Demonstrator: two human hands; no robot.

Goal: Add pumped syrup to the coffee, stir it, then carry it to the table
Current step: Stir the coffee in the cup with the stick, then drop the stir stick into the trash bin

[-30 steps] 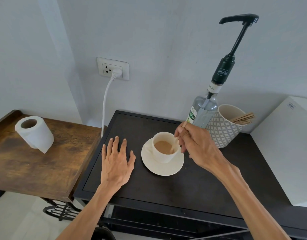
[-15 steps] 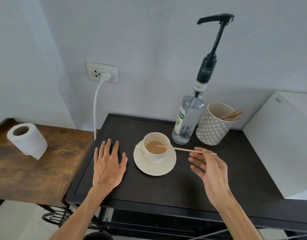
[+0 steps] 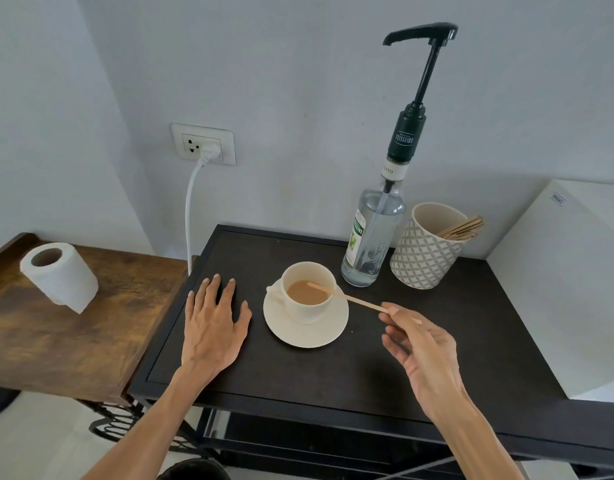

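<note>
A cream cup (image 3: pixel 305 308) of milky coffee (image 3: pixel 307 293) stands on its saucer (image 3: pixel 309 337) on the black cart top (image 3: pixel 333 372). A wooden stir stick (image 3: pixel 354 300) leans over the cup's right rim with its tip in the coffee. Its outer end sits between the thumb and forefinger tips of my right hand (image 3: pixel 423 351), whose other fingers are loosely spread. My left hand (image 3: pixel 212 327) lies flat on the cart, just left of the saucer, holding nothing. The clear syrup bottle (image 3: pixel 371 244) with its tall black pump stands behind the cup.
A patterned holder (image 3: pixel 423 252) with several spare sticks stands right of the bottle. A white box (image 3: pixel 568 289) fills the cart's right side. To the left is a wooden table (image 3: pixel 73 337) bearing a toilet roll (image 3: pixel 59 275). A white cord hangs from the wall socket (image 3: pixel 203 143).
My right hand has drawn back from over the cup to its right, tilting the stick down across the rim. The left hand stays flat on the cart.
</note>
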